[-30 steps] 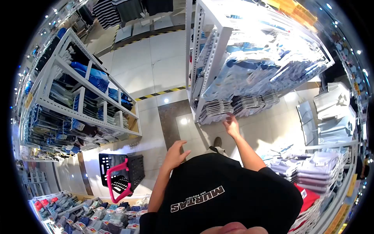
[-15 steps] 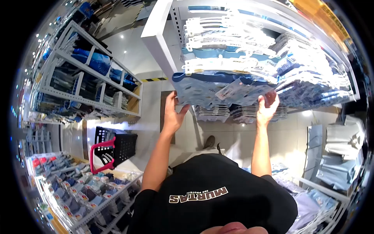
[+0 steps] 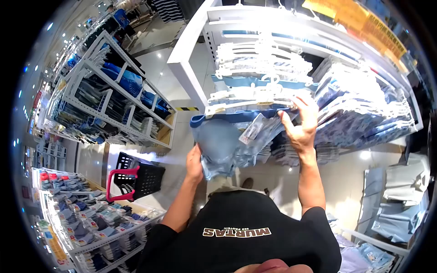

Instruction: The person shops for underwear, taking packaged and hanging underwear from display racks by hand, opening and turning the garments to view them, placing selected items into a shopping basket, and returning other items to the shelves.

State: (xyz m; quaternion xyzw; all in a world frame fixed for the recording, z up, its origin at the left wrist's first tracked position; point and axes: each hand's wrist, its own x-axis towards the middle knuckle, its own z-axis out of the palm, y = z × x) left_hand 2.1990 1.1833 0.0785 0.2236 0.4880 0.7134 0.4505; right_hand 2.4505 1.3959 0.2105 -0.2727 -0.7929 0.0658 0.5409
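Observation:
Light blue printed shorts (image 3: pixel 250 152) with a darker blue waistband hang from a white hanger (image 3: pixel 223 108) at the front of the rack. A paper tag (image 3: pixel 251 133) dangles from the waistband. A smooth, blurred rounded patch shows on the left half of the fabric. My left hand (image 3: pixel 195 164) is closed at the lower left edge of the shorts, fingertips partly hidden by the cloth. My right hand (image 3: pixel 302 129) is at the right end of the waistband and hanger, thumb and fingers spread; its fingertips are washed out by glare.
The white rack (image 3: pixel 186 61) holds several more hanging garments (image 3: pixel 364 100). Behind it to the left stands another clothes rack (image 3: pixel 123 100). On my left are a black basket with a pink handle (image 3: pixel 123 184) and a display of folded items (image 3: pixel 91 218). Grey clothes (image 3: pixel 400 200) hang at right.
The left side of the shorts has come down and toward me, with my left hand lower at its edge. My right hand has risen to the hanger's end. The view has shifted slightly.

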